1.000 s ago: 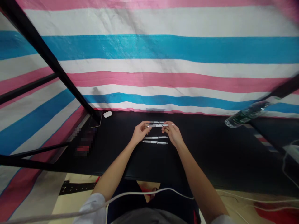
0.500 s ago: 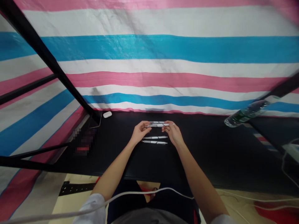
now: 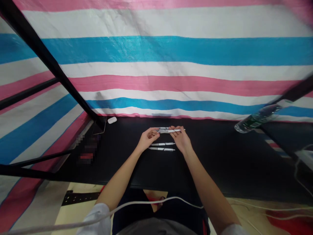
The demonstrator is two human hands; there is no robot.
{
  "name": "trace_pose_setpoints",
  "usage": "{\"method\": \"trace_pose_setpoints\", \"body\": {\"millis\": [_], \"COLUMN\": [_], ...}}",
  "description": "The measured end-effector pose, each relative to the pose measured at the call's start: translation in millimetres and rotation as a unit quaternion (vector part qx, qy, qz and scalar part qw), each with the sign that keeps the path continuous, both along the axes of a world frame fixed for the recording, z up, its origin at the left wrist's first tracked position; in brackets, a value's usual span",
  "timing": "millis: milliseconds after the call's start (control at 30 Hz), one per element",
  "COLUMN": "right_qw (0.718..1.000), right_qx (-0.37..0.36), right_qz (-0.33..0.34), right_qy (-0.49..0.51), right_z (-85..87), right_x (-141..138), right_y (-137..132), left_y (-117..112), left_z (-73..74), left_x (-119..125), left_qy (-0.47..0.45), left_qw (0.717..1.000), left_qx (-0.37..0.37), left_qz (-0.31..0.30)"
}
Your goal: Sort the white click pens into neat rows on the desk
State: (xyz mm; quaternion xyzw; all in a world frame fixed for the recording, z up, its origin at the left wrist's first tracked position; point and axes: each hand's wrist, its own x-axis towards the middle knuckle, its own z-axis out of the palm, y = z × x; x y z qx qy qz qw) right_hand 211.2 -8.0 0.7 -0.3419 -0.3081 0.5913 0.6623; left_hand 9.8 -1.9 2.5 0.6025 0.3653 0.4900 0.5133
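A white pen (image 3: pixel 164 131) is held level between my two hands, just above the black table. My left hand (image 3: pixel 146 139) has its thumb and fingertips closed at the pen's left end. The fingers of my right hand (image 3: pixel 182 139) are closed around its right part, and the tip of that end sticks out past them. Right behind the held pen lies another pen (image 3: pixel 161 128), partly covered by my fingers. Closer to me, two more white pens, a farther one (image 3: pixel 163 144) and a nearer one (image 3: pixel 161 149), lie side by side on the table between my wrists.
A clear plastic bottle (image 3: pixel 260 118) is at the right rear of the black table (image 3: pixel 215 163). A small white case (image 3: pixel 112 120) sits at the back left, near blurred dark items (image 3: pixel 89 148). Black frame bars and a striped sheet (image 3: pixel 156 52) enclose the table. A white cable (image 3: pixel 137 202) crosses before me.
The held pen has shifted slightly to the right. My right fingers have moved along it and are more spread beneath it; my left hand now grips nearer its left end.
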Motion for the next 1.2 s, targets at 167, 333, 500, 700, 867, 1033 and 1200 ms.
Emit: {"method": "trace_pose_setpoints", "body": {"millis": [167,333,500,700,867,1033,1200], "right_qw": [0.991,0.992,0.990,0.992,0.990,0.993,0.996], "right_qx": [0.060,0.066,0.073,0.068,0.070,0.059,0.048], "right_qz": [-0.054,-0.045,-0.042,-0.064,-0.059,-0.030,0.011], "right_qy": [0.103,0.095,0.112,0.083,0.106,0.095,0.072], "right_z": [13.9,24.0,23.9,19.6,18.0,21.2,23.0], "right_x": [10,16,18,20,20,14,-9], "right_y": [-3,-9,-11,-9,-7,-11,-15], "left_y": [2,2,2,1,1,-2,-10], "left_z": [-0.5,-1.7,-1.5,-0.9,-3.0,-1.4,2.8], "left_x": [0,-2,-3,-3,-3,-3,5], "left_qy": [0.011,0.030,0.039,0.041,0.066,0.165,0.209], "left_qw": [1.000,0.999,0.999,0.999,0.997,0.979,0.959], "left_qx": [-0.003,0.005,0.010,0.012,0.020,0.113,0.183], "left_qz": [0.017,0.012,0.020,0.026,0.031,0.044,-0.048]}}
